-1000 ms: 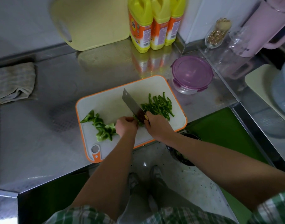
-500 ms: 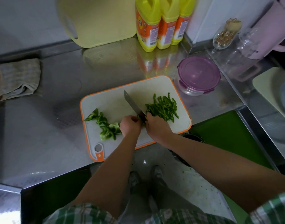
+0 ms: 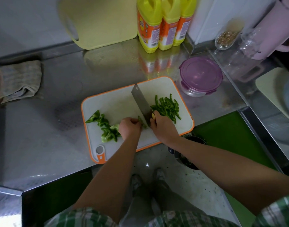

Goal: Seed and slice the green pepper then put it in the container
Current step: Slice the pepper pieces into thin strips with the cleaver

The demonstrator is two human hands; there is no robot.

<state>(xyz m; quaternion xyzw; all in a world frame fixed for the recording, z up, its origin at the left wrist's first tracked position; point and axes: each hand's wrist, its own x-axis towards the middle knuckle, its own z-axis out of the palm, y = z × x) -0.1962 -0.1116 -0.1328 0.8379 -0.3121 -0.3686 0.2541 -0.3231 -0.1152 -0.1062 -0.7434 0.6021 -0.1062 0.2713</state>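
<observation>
On the steel counter lies a white cutting board [image 3: 117, 104] with an orange rim. My right hand [image 3: 162, 128] grips the handle of a cleaver [image 3: 141, 103], whose blade edge rests on the board. Just left of the blade, my left hand [image 3: 129, 127] holds down a small green pepper piece [image 3: 142, 122] with curled fingers. Thin pepper strips [image 3: 167, 107] are piled to the right of the blade. Larger uncut pepper pieces [image 3: 106, 126] lie on the board's left half. A round clear container [image 3: 200, 76] with a purple lid stands closed beyond the board's right corner.
A folded grey cloth [image 3: 19, 81] lies at the far left. A yellow board [image 3: 97, 22] and three yellow bottles [image 3: 165, 23] stand against the back wall. A pink jug [image 3: 275, 28] and clear jars sit at the right. A dark bin [image 3: 188, 154] is below the counter edge.
The cleaver has kept chopping close to my left hand's fingers, and the view has shifted slightly. The pepper piece under my left hand shows more clearly now.
</observation>
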